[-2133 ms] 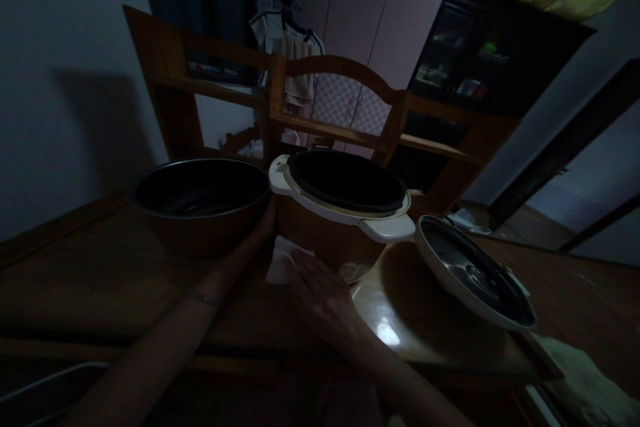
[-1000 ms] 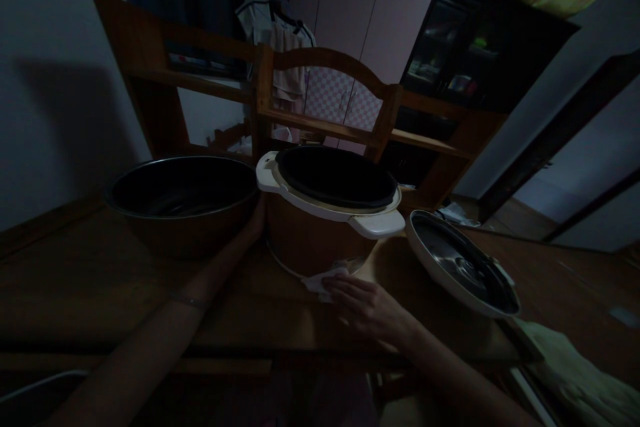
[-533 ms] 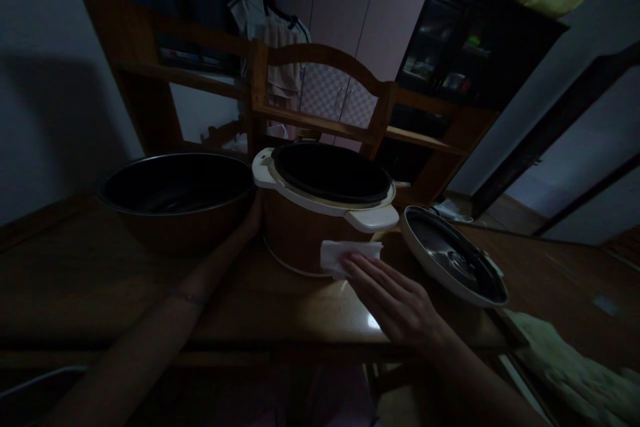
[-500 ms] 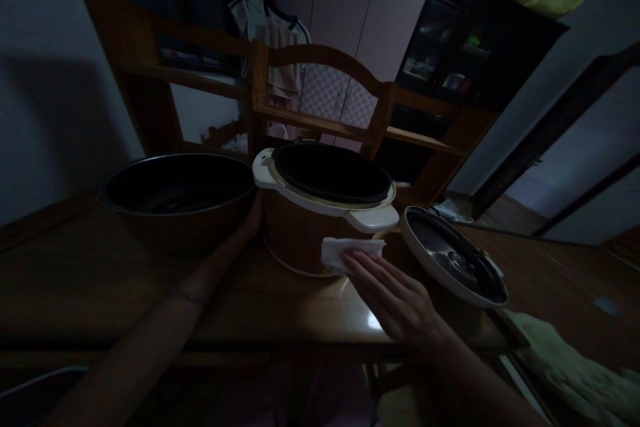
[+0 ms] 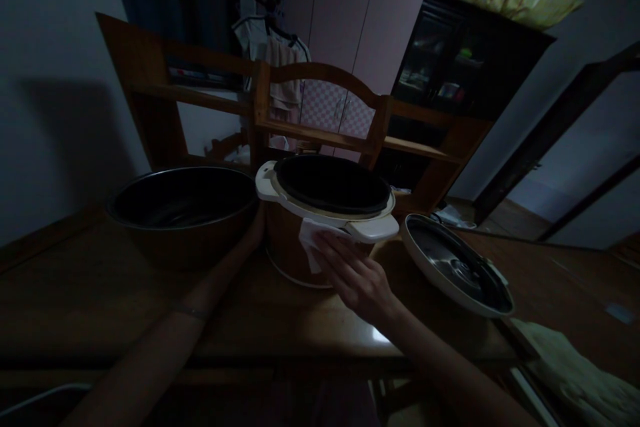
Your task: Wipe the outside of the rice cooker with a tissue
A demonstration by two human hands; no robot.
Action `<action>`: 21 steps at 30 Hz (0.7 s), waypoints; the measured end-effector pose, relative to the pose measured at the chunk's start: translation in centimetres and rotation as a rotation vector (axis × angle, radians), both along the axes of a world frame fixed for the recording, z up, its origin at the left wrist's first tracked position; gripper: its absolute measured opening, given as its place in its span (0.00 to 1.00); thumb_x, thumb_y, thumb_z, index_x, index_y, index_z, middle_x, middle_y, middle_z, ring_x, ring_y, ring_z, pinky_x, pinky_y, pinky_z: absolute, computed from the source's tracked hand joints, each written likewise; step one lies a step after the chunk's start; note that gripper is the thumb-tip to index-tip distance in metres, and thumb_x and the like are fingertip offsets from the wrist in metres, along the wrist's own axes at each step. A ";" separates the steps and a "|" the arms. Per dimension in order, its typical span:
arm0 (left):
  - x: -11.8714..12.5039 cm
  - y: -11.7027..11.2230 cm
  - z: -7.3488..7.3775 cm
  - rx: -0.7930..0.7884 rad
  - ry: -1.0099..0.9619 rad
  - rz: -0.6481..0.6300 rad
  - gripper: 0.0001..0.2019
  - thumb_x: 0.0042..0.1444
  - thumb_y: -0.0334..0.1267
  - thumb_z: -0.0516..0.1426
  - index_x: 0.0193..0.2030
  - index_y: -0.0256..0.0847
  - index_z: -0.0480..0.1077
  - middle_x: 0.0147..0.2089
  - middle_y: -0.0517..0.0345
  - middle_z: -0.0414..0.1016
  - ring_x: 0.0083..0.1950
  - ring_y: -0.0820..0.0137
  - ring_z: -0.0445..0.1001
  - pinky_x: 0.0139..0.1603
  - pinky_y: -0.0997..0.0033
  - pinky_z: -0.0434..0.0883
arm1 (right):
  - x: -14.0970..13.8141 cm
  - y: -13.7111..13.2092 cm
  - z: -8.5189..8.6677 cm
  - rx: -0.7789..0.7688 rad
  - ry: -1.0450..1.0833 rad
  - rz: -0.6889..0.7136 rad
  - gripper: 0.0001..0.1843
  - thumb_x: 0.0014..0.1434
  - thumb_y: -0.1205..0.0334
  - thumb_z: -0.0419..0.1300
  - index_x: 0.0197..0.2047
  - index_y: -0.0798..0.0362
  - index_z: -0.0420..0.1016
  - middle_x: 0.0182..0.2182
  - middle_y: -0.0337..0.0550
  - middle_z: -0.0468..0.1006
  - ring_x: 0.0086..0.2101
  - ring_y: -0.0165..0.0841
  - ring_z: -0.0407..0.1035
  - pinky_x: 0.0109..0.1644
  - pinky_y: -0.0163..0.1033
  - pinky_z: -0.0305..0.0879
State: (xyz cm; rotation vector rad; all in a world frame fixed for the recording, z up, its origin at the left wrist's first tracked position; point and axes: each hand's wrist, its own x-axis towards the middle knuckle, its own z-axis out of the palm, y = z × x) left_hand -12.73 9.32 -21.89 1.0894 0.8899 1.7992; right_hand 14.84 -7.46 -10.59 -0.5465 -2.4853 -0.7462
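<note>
A rice cooker body (image 5: 285,240) with a white rim and side handles stands lidless on the wooden table, its inside dark. My right hand (image 5: 353,273) presses a folded white tissue (image 5: 310,233) against the cooker's front, just below the right handle. Between the cooker and a wide dark pot (image 5: 190,240) is my left hand (image 5: 257,227), at the cooker's left side; its fingers are mostly hidden. To the right, the cooker's round lid (image 5: 457,270) rests tilted, with its inner face upward.
A wooden shelf frame (image 5: 325,70) rises behind the table (image 5: 240,333). Pale fabric (image 5: 570,360) lies low at the right edge. Farther back are a pink wardrobe (image 5: 340,13), hanging clothes (image 5: 280,60) and a dark cabinet (image 5: 465,73).
My right hand has moved left and slightly up across the cooker's front with the tissue. The left hand stays by the cooker's side. The whole view has shifted a little.
</note>
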 end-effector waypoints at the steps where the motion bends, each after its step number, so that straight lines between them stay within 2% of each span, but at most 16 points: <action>1: 0.1 -0.2 0.2 0.002 0.004 -0.007 0.27 0.63 0.56 0.47 0.61 0.43 0.67 0.66 0.58 0.65 0.72 0.65 0.54 0.73 0.65 0.51 | -0.1 0.0 -0.2 -0.008 -0.006 -0.005 0.26 0.67 0.74 0.48 0.68 0.61 0.57 0.67 0.50 0.57 0.68 0.38 0.47 0.68 0.45 0.58; 6: 0.5 -0.9 1.2 -0.001 0.031 0.001 0.30 0.62 0.58 0.47 0.63 0.43 0.65 0.68 0.58 0.62 0.71 0.64 0.55 0.72 0.61 0.52 | 0.1 0.1 -1.5 -0.052 -0.050 0.007 0.27 0.67 0.74 0.48 0.68 0.59 0.56 0.67 0.48 0.57 0.67 0.38 0.48 0.69 0.46 0.56; 9: 0.5 -0.5 0.9 -0.016 0.012 0.006 0.30 0.62 0.59 0.47 0.64 0.44 0.65 0.67 0.57 0.63 0.71 0.65 0.56 0.72 0.62 0.52 | 0.5 0.3 -2.9 -0.097 -0.068 0.036 0.28 0.66 0.75 0.47 0.69 0.60 0.55 0.68 0.47 0.56 0.68 0.37 0.48 0.70 0.45 0.55; 12: 0.3 0.0 0.3 0.000 0.021 -0.015 0.31 0.62 0.59 0.46 0.65 0.41 0.63 0.67 0.53 0.64 0.71 0.64 0.56 0.73 0.59 0.50 | 1.2 0.7 -4.5 -0.141 -0.075 0.081 0.29 0.65 0.74 0.47 0.69 0.64 0.53 0.68 0.49 0.56 0.68 0.36 0.48 0.69 0.43 0.56; 16: 0.1 0.1 0.1 0.002 0.019 0.001 0.31 0.62 0.58 0.47 0.64 0.40 0.64 0.68 0.53 0.62 0.72 0.63 0.55 0.73 0.60 0.51 | 2.4 0.9 -6.2 -0.182 -0.087 0.091 0.28 0.65 0.73 0.48 0.68 0.63 0.56 0.67 0.49 0.59 0.67 0.36 0.51 0.69 0.42 0.58; 19: 0.1 0.0 0.3 0.006 0.019 0.011 0.30 0.62 0.57 0.48 0.63 0.41 0.65 0.67 0.54 0.63 0.72 0.63 0.54 0.73 0.60 0.51 | 3.4 0.6 -6.6 -0.180 -0.063 0.069 0.27 0.66 0.73 0.47 0.67 0.64 0.57 0.65 0.51 0.61 0.65 0.36 0.54 0.66 0.42 0.62; 21: 0.2 -0.2 0.5 -0.003 0.030 0.019 0.29 0.62 0.56 0.48 0.63 0.41 0.66 0.67 0.55 0.64 0.71 0.63 0.55 0.73 0.59 0.51 | 4.0 -0.1 -6.2 -0.140 0.012 0.076 0.25 0.66 0.75 0.46 0.66 0.64 0.59 0.63 0.52 0.65 0.64 0.37 0.57 0.64 0.43 0.66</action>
